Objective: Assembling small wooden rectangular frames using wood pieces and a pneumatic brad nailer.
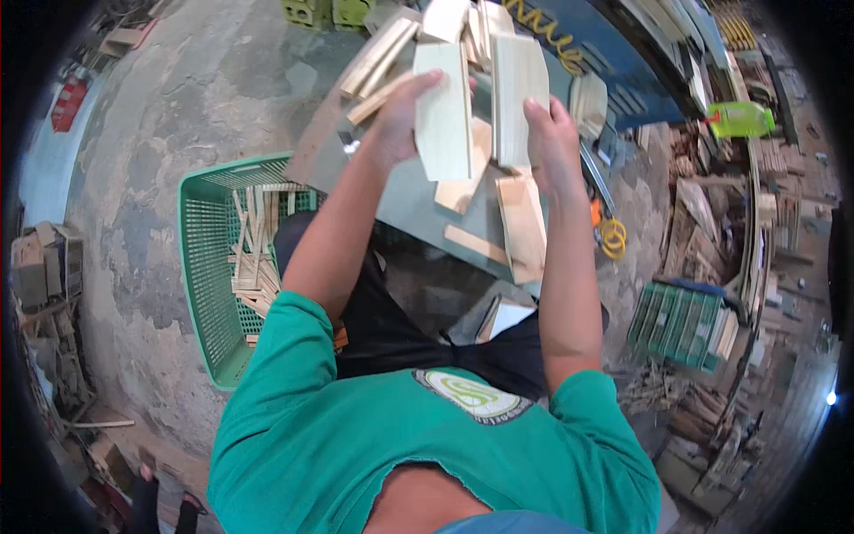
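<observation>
In my left hand (400, 120) is a pale wooden board (443, 116) with tapered ends, thumb on its face and the fingers behind it out of sight. My right hand (556, 147) grips a second piece, a stack of similar wooden boards (520, 102), by its right edge. The two are held upright side by side with a narrow gap between them. Under them, on a grey worktable (418, 205), lie several loose wooden pieces, among them a flat board (522, 227) and a short strip (476, 243). More boards and strips (382, 58) rest beyond my left hand.
A green plastic basket (200, 267) with thin wooden sticks stands on the floor at left. At right are a green crate (676, 325), piles of scrap wood (703, 231) and a bright green bottle (740, 119). A yellow coiled hose (543, 31) hangs by a blue machine (614, 53).
</observation>
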`<state>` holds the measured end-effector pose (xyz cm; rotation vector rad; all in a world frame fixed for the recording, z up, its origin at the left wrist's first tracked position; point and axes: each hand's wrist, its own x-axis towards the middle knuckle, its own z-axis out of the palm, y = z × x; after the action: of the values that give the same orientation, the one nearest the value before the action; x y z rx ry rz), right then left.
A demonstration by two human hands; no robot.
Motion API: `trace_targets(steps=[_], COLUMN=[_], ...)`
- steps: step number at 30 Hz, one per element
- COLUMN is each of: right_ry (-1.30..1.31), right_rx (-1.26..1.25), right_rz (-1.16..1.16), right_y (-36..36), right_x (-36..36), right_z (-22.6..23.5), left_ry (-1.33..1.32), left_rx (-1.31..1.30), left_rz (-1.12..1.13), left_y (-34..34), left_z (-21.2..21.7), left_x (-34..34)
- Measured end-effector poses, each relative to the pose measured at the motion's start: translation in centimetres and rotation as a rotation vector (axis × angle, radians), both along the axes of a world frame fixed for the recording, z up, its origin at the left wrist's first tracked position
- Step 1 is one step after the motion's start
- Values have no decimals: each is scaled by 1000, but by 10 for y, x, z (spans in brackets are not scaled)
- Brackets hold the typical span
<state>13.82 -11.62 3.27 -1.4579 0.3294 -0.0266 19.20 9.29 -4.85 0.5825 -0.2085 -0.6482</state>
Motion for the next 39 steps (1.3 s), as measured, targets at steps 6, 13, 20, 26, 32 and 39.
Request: trace_targets(steps=[6, 13, 20, 26, 32, 39], right_ry=[-112, 485, 528, 546, 111, -16], right_rx=[-283, -994, -636, -348, 430, 432], right_rz=[324, 321, 176, 231, 156, 162], right_y=[5, -75, -71, -76, -35, 28], right_x=[-14, -96, -139, -140, -135, -70], right_z=[5, -24, -44, -72, -42, -35], left_ry=[65, 9, 33, -142, -207, -553], left_rx=[-91, -79, 15, 564, 784, 975], left_rz=[41, 325, 419, 314, 227, 360], left_y=[-12, 15, 13, 10, -19, -40], left_z=[12, 13, 22, 9, -9, -26], left_x=[-19, -4, -4, -7, -18, -21])
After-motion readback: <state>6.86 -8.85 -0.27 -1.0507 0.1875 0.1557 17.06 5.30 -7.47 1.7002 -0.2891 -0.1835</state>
